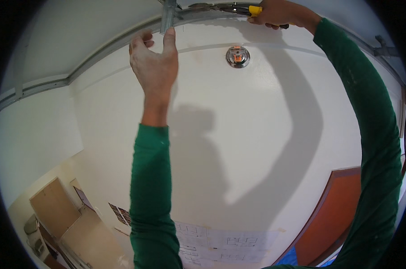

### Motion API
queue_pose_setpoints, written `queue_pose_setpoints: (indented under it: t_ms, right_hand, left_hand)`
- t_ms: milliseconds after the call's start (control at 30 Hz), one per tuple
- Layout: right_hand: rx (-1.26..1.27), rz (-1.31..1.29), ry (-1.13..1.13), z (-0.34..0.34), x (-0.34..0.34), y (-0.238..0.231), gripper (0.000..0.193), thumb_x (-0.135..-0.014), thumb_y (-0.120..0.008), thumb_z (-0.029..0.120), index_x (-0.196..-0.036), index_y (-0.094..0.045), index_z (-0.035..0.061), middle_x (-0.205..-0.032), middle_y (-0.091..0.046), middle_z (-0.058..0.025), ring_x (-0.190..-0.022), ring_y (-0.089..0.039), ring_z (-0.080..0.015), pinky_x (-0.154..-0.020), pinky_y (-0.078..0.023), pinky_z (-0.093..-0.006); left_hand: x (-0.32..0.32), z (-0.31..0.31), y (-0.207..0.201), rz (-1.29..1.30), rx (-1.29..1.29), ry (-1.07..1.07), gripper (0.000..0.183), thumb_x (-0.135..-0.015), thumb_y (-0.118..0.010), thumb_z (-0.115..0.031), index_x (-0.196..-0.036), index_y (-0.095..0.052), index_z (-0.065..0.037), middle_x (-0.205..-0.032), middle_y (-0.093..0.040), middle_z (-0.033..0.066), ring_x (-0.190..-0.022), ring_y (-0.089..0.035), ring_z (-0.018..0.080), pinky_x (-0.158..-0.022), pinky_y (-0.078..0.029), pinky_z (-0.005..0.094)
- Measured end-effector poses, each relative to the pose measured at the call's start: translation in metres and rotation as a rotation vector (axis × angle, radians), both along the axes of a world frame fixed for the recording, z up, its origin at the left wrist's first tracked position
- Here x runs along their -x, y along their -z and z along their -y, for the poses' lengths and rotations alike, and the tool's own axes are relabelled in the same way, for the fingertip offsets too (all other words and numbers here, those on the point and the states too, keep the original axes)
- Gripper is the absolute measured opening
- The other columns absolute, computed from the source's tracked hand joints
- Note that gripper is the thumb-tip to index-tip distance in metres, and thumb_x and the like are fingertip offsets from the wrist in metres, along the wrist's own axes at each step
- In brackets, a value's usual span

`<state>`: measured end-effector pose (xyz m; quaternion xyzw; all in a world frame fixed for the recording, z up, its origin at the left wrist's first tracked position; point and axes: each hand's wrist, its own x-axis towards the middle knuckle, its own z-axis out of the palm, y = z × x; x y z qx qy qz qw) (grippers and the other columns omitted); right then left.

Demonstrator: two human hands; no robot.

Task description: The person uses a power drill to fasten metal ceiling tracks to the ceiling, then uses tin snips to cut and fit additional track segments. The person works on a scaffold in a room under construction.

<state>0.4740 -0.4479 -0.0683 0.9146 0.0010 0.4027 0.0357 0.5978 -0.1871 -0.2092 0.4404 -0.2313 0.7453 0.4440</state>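
Note:
Both my arms, in green sleeves, reach up toward a metal track running along the top of the wall. My left hand is raised with thumb and fingers apart. Its thumb tip is at the lower end of a short upright metal channel; whether they touch I cannot tell. At the upper right, my right hand is closed round the yellow-and-black handles of snips. Their dark metal jaws point left along the track, toward the channel. My palm hides part of the handles.
A round chrome fixture with an orange centre sits on the white wall. Drawing sheets are taped lower down. A reddish-brown door stands at lower right, and wooden boards at lower left. Another metal bracket is at upper right.

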Motion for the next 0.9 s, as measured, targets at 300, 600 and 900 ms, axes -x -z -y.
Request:
queue_pose_setpoints:
  t_ms: [300,600,900]
  right_hand:
    - [0.115,0.053,0.038,-0.035,0.015,-0.005,0.051,-0.094,-0.067,0.046,-0.102,-0.072,-0.0045,-0.093,-0.069,-0.0145,-0.086,-0.061,-0.028,-0.075,-0.048,-0.0438]
    - [0.077,-0.014,0.058,-0.056,0.02,-0.005,0.052,-0.094,-0.066,0.048,-0.103,-0.072,-0.0035,-0.091,-0.066,-0.0128,-0.085,-0.058,-0.027,-0.075,-0.045,-0.0447]
    - [0.135,0.012,0.123,-0.066,0.028,-0.009,0.048,-0.093,-0.068,0.048,-0.094,-0.072,-0.0001,-0.082,-0.062,-0.0073,-0.075,-0.053,-0.0232,-0.067,-0.041,-0.0444]
  left_hand:
    - [-0.017,-0.01,-0.071,-0.199,-0.396,0.54,0.066,-0.093,-0.066,-0.031,-0.146,-0.048,0.005,-0.133,-0.061,0.0238,-0.107,-0.07,0.0316,-0.089,-0.055,0.0481]
    - [-0.002,-0.005,-0.063,-0.177,-0.427,0.645,0.064,-0.102,-0.057,-0.027,-0.156,-0.033,-0.002,-0.142,-0.053,0.0211,-0.104,-0.07,0.0282,-0.072,-0.061,0.0367]
    - [-0.01,-0.008,-0.07,-0.229,-0.457,0.681,0.065,-0.102,-0.055,-0.023,-0.157,-0.028,-0.002,-0.138,-0.055,0.0217,-0.093,-0.072,0.0275,-0.064,-0.062,0.0356]
